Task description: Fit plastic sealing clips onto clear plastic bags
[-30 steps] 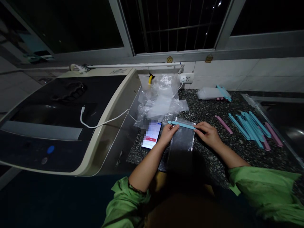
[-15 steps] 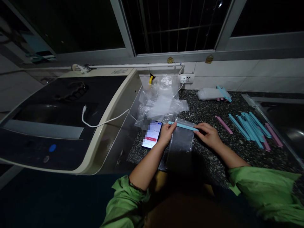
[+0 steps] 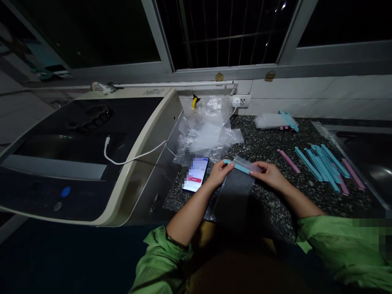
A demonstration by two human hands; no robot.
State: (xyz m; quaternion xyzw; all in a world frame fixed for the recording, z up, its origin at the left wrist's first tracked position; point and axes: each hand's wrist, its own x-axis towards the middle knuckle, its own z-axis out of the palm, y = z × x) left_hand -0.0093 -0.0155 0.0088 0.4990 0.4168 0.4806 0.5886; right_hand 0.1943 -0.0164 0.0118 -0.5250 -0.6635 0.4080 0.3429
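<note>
A light-blue bag sealing clip (image 3: 241, 167) lies across the upper part of a clear plastic bag (image 3: 234, 190), whose top edge sticks out beyond it. My left hand (image 3: 218, 173) pinches the clip's left end between thumb and fingers. On the other side, my right hand (image 3: 268, 175) grips the clip's right end together with the bag's edge; its fingers hide that end. Whether the clip is fastened over the bag I cannot tell. The lower part of the bag falls into shadow near the counter's front edge.
A lit phone (image 3: 196, 174) lies left of my hands. Crumpled clear bags (image 3: 208, 134) lie behind it, beside a washing machine (image 3: 137, 163). Several blue clips (image 3: 324, 165) and pink clips (image 3: 288, 161) lie to the right, before a sink (image 3: 373, 159). A bundled plastic pack (image 3: 271, 121) sits at the back.
Both hands have brought the clip slightly toward me and to the right, tilting it more. The right fingers have closed further over its right end and the bag's edge.
</note>
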